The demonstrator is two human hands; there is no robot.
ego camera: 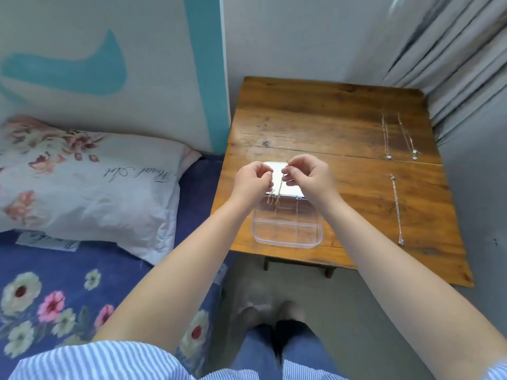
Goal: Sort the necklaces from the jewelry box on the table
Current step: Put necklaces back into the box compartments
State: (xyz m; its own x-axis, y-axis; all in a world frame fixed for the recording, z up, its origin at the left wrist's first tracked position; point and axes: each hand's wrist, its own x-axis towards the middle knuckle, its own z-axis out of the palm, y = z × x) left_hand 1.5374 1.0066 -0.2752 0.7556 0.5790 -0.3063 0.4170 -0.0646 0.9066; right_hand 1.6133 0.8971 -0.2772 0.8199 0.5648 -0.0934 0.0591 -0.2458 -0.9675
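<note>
Your left hand point(253, 182) and right hand point(307, 175) both pinch one thin gold necklace point(279, 192) above the open clear jewelry box point(286, 224) on the desk point(315, 127); three necklaces point(395, 171) lie at the right.

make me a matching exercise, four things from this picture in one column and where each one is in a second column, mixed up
Things:
1. clear jewelry box
2. gold chain
3. pair of silver necklaces
4. single silver necklace

Places:
A. far right part of the table, laid side by side
B. pinched between the left hand and right hand, hanging over the box
C. near edge of the table, lid open
D. right side of the table, nearer the person, laid out straight

Pairs: 1-C, 2-B, 3-A, 4-D
</note>
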